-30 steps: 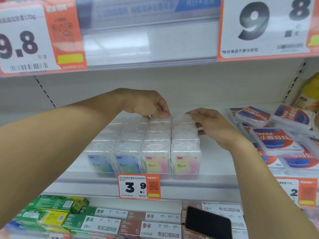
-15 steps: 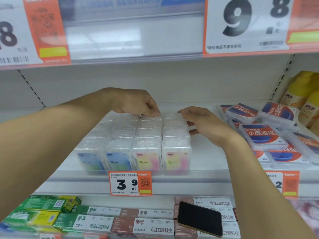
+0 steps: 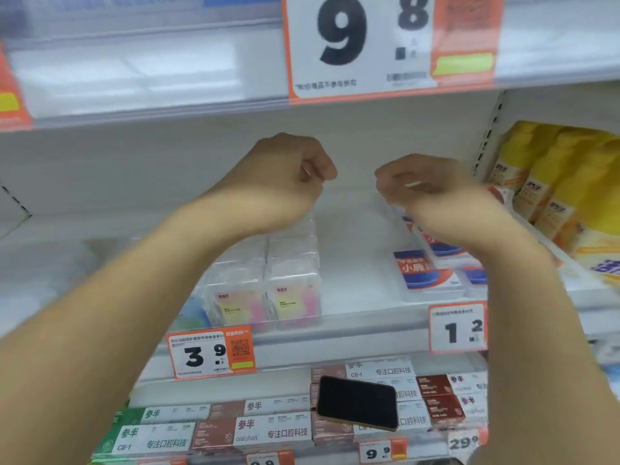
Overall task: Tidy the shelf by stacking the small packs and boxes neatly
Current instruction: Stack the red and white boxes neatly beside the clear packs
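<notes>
While both fists hang curled above the shelf (image 3: 355,280), the left hand (image 3: 288,172) and right hand (image 3: 429,189) grip nothing visible; clear packs (image 3: 268,283) sit in rows below the left wrist.

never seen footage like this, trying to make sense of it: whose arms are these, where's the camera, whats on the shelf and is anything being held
There is no machine: these are a person's two bare arms, filmed by one wide-angle camera worn on the head, looking forward and down at a white shop shelf. The left hand and right hand are raised above the goods with fingers curled; the picture is blurred, and neither seems to hold anything. Below the left hand stand rows of small clear plastic packs with pastel labels. Below the right hand lie flat red-and-blue boxes, with yellow bottles further right. A black phone rests on the cartons one shelf down.
</notes>
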